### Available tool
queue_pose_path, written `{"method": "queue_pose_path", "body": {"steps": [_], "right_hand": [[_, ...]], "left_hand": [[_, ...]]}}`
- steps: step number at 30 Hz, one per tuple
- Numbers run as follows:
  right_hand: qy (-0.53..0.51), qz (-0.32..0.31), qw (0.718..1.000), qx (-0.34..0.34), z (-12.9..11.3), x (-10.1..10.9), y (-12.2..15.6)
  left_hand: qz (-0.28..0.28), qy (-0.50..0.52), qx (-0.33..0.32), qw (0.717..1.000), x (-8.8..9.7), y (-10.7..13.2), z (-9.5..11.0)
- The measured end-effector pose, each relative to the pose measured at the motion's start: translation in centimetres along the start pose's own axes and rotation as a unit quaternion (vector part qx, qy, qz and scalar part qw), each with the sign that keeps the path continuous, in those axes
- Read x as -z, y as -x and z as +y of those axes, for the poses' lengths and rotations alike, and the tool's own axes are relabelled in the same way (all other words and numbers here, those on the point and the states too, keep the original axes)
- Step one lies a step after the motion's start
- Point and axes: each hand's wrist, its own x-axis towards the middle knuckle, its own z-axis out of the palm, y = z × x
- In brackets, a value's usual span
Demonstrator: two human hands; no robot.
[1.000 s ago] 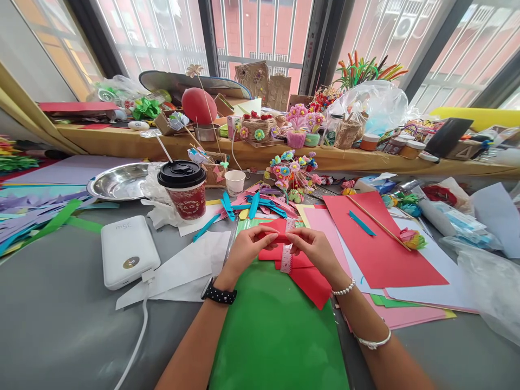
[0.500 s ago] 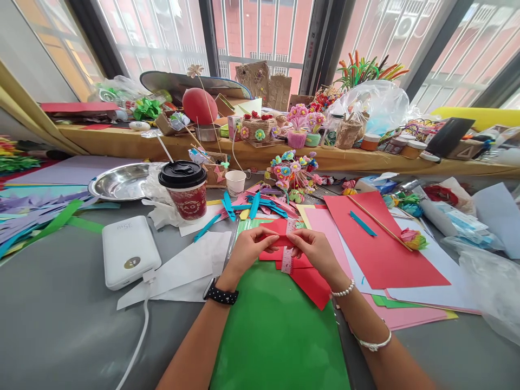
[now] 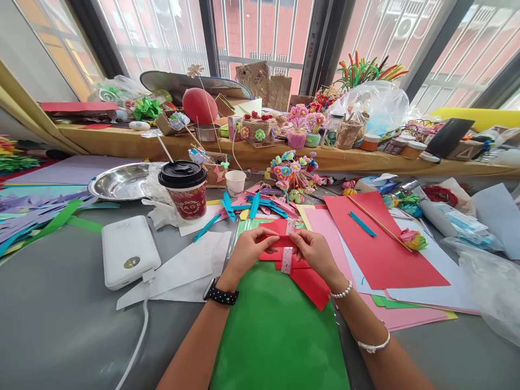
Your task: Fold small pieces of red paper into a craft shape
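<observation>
A narrow folded strip of red paper [image 3: 283, 241] is stretched level between my two hands. My left hand [image 3: 252, 248] pinches its left end, and my right hand [image 3: 312, 250] pinches the right end between thumb and fingers. Beneath them lie several red paper pieces [image 3: 311, 287] and a pink ruler [image 3: 287, 261] with a patterned edge, partly hidden by my right hand and the strip. All of these rest on a green mat [image 3: 280, 336]. Just beyond my hands is a pile of blue and pink paper strips [image 3: 254, 205].
A lidded paper cup [image 3: 184, 195] and a white power bank [image 3: 130, 252] with its cable stand left of my hands. Red paper [image 3: 390, 249] and other coloured sheets lie to the right. Craft flowers [image 3: 294, 170] and a crowded ledge [image 3: 260, 154] are at the back.
My right hand has shifted very slightly along the strip, and a bit more red shows between my fingers. My left hand keeps its place.
</observation>
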Motion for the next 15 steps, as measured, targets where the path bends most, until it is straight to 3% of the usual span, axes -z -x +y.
{"method": "queue_pose_path", "body": {"steps": [11,15], "right_hand": [[-0.048,-0.028,0.998,0.007,-0.51,0.36,0.19],[-0.100,-0.083,0.991,-0.013,-0.58,0.42,0.23]], "left_hand": [[0.033,0.085,0.007,0.996,0.09,0.05,0.33],[0.063,0.095,0.014,0.993,0.24,-0.07,0.17]]}}
